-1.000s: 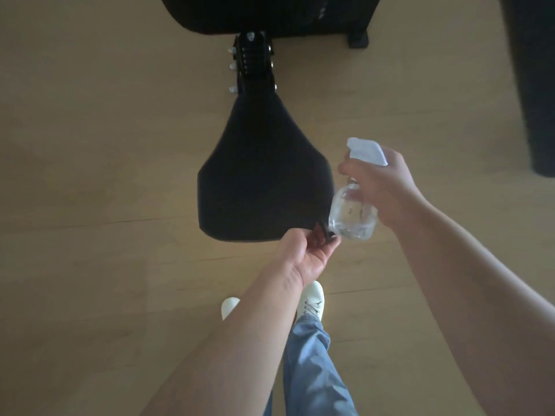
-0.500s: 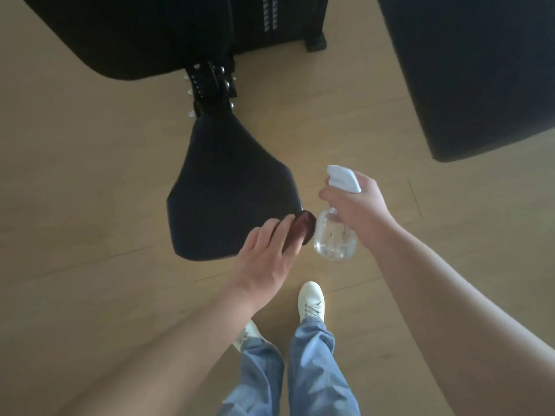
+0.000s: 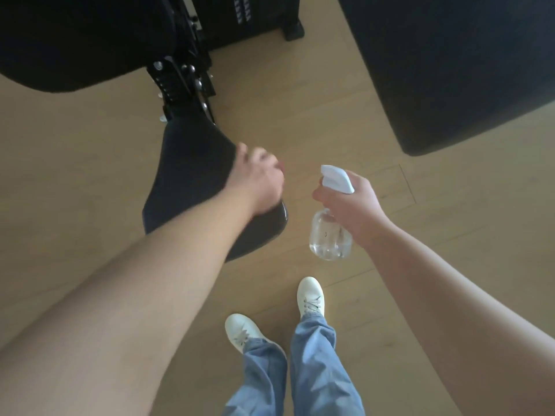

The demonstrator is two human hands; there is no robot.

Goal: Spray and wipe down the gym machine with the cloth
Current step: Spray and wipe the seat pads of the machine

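The light wooden floor (image 3: 75,175) runs under the black padded gym machine seat (image 3: 192,181). My left hand (image 3: 258,181) lies on the seat's right edge. It is blurred, so I cannot tell whether its fingers are flat or curled. My right hand (image 3: 357,202), just beside the seat, has its fingers wrapped round the neck of a clear plastic spray bottle (image 3: 330,235), with the white nozzle pointing towards the seat. A sliver of dark reddish cloth (image 3: 281,167) shows at my left fingertips, by the pad's edge.

left hand (image 3: 258,181) — motion-blurred, grip unreadable | cloth (image 3: 281,167) mostly hidden under it | black pad (image 3: 450,70) cut by frame edge
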